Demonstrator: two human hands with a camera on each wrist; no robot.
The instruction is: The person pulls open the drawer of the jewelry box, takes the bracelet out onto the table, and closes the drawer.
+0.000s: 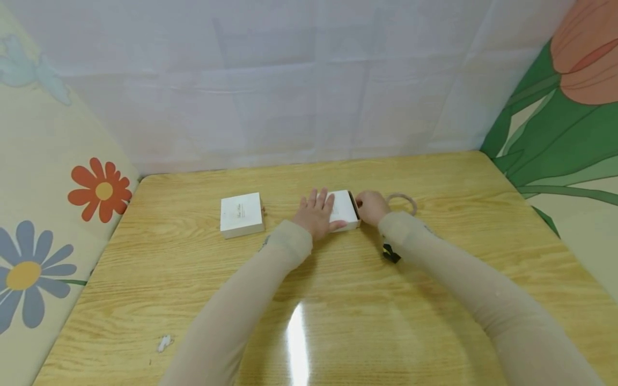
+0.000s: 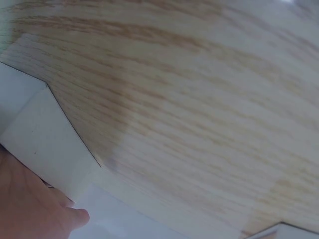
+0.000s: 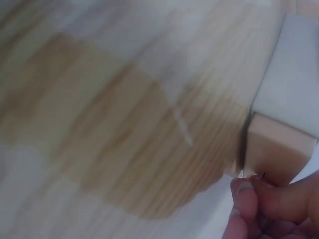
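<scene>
My left hand (image 1: 315,217) lies flat with spread fingers on the top of a white drawer-style box (image 1: 345,207). In the left wrist view part of this hand (image 2: 32,201) rests along the white box. At the box's right end, my right hand (image 1: 372,208) has curled fingers. The right wrist view shows thumb and finger pinching at the brownish drawer end (image 3: 280,147) of the box; the pinched part is mostly hidden. A dark gap shows along that end in the head view. Just right of this hand lies a pinkish ring-shaped band (image 1: 409,198).
A second white box (image 1: 241,213) with small lettering and a brown pull stands to the left. A small black-and-yellow object (image 1: 390,253) lies beside the right forearm. The wooden table (image 1: 193,289) bears a whitish worn patch (image 1: 165,343) front left; a white sheet (image 1: 299,96) hangs behind.
</scene>
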